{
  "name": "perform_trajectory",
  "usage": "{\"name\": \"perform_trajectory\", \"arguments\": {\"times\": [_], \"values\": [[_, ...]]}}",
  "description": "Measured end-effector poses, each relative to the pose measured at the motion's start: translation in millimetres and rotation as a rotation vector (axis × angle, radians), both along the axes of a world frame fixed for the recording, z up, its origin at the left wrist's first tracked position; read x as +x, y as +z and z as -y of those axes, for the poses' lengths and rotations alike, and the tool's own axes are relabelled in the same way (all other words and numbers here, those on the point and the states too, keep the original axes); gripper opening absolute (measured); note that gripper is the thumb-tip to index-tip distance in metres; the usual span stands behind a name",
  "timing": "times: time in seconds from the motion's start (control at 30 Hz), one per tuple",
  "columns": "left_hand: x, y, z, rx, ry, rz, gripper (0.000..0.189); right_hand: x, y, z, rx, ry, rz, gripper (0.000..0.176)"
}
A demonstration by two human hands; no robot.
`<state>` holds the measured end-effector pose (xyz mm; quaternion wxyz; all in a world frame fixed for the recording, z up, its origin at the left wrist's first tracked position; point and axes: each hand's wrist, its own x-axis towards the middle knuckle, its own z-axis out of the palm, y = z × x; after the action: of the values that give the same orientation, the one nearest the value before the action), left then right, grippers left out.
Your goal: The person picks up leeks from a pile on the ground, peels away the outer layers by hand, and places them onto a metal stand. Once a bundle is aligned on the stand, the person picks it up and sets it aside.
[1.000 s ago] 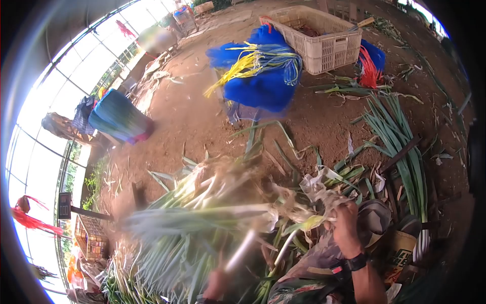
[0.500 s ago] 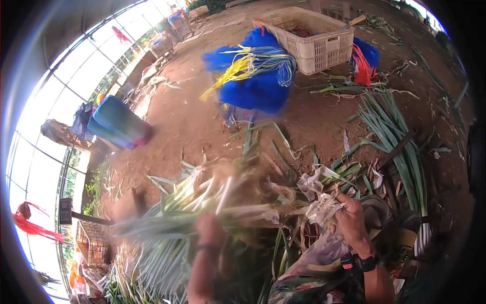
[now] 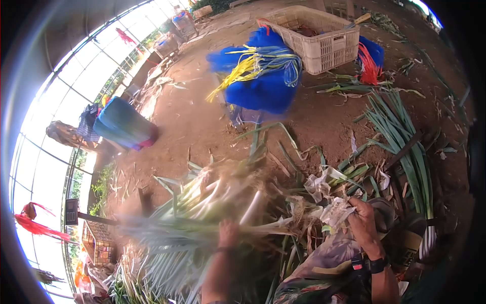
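My left hand [image 3: 229,234], blurred by motion, is closed around the stalk of a large green onion [image 3: 271,227] held sideways, its blurred leaves pointing left. My right hand [image 3: 363,220] pinches a pale, dry, papery outer leaf [image 3: 338,210] near the root end. Beneath and beyond the left hand lies a heap of green onions [image 3: 202,195] with white stems and muddy roots. To the right, beyond my right hand, a bundle of green onions [image 3: 405,147] with long green leaves is laid across a dark bar.
On a stool, a blue cloth [image 3: 260,93] carries yellow and blue ties [image 3: 268,63]. Behind it stands a beige plastic crate [image 3: 329,53], with red ties [image 3: 371,66] beside it. A blue-green covered stool [image 3: 124,121] and a yellowish basket [image 3: 98,243] are at left. Leaf scraps litter the soil.
My left hand has moved slightly right along with the green onion. My right hand stays on the papery leaf. The whole view has shifted a little.
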<state>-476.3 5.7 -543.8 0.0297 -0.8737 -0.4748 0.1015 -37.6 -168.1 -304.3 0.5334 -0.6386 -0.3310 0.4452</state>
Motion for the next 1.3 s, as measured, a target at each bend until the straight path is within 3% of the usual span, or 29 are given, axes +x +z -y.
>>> {"name": "perform_trajectory", "arguments": {"times": [0.37, 0.57, 0.73, 0.83, 0.87, 1.0, 1.1, 1.27, 1.3], "values": [[7, -14, 27, 0.012, -0.009, 0.052, 0.020, 5, -7, 9, 0.048, -0.054, -0.013, 0.019], [8, -10, 24, -0.233, 0.075, 0.114, 0.020, 9, -8, 14, 0.054, -0.069, -0.063, 0.022], [42, 60, 21, -0.344, 0.143, 0.087, 0.030, 13, -1, 13, 0.113, -0.094, -0.122, 0.027], [44, 72, 2, -0.468, 0.274, 0.169, 0.040, 24, -5, 17, 0.121, -0.110, -0.111, 0.030], [40, 67, -7, -0.427, 0.223, 0.231, 0.045, 25, -3, 16, 0.130, -0.134, -0.097, 0.032], [77, 115, -13, -0.486, 0.210, 0.446, 0.046, 41, -2, 14, 0.181, -0.111, -0.022, 0.036], [103, 144, -8, -0.676, 0.347, 0.614, 0.047, 47, 18, 16, 0.179, -0.129, -0.043, 0.034], [142, 187, 18, -0.639, 0.418, 0.572, 0.046, 68, -7, 16, 0.175, -0.016, 0.281, 0.034], [146, 189, 22, -0.627, 0.414, 0.572, 0.044, 68, -3, 15, 0.186, -0.008, 0.242, 0.036]]}}
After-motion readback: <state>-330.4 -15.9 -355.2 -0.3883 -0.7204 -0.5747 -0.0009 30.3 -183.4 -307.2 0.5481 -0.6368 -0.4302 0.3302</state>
